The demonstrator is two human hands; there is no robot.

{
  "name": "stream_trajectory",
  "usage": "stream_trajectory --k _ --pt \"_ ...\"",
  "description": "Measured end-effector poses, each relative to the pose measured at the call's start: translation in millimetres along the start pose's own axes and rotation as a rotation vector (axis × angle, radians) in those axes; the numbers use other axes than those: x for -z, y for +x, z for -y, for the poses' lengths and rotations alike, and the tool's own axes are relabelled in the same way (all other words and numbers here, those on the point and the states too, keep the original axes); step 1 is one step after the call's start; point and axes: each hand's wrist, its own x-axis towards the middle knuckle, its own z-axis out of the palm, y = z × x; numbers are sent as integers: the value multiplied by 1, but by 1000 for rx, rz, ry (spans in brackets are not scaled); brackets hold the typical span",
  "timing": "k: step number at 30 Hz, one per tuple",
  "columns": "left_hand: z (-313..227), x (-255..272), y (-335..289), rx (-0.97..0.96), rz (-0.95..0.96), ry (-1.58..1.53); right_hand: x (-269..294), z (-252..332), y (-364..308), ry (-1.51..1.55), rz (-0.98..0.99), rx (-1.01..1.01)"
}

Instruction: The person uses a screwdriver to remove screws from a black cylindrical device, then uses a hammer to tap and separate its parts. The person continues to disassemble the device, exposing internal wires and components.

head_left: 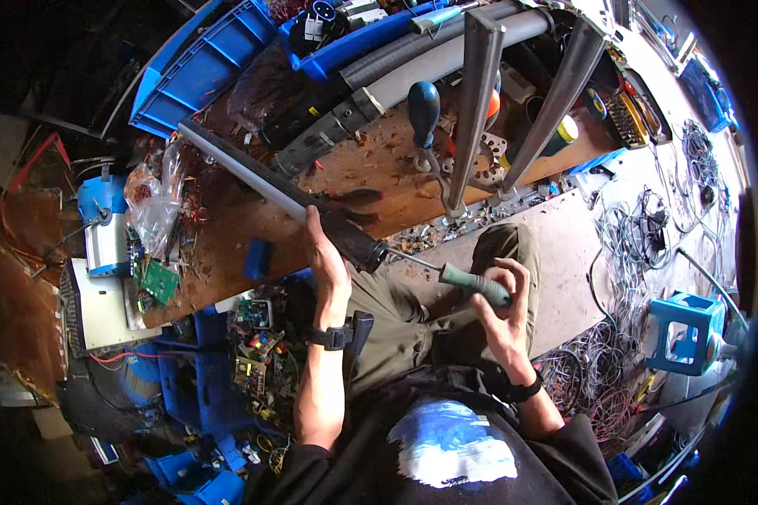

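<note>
Across my lap and the bench edge runs a long grey tube (253, 175) with a black end piece. My left hand (328, 269) is closed around it near that end, the thumb lying along its side. In my right hand (505, 316) is a screwdriver (472, 284) with a green handle, held by the fingers and thumb. Its metal shaft points left, and the tip meets the black end of the tube; whether it sits in a screw is too small to tell.
Similar grey tubes (446, 59) lie at the back of the wooden bench (219, 261). Two metal bars (476, 109) rise beside a blue-handled tool (424, 109). Blue crates (210, 71) stand far left. Tangled cables (648, 227) and a blue stool (691, 337) are at right.
</note>
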Motion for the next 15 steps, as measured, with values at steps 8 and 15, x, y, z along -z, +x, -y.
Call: stream_trajectory --k 8,15 --pt "-4 8 0 5 112 112 -1 -4 -1 27 -12 -31" --pt "4 1 2 -31 12 2 -1 -1 1 -5 -24 -82"
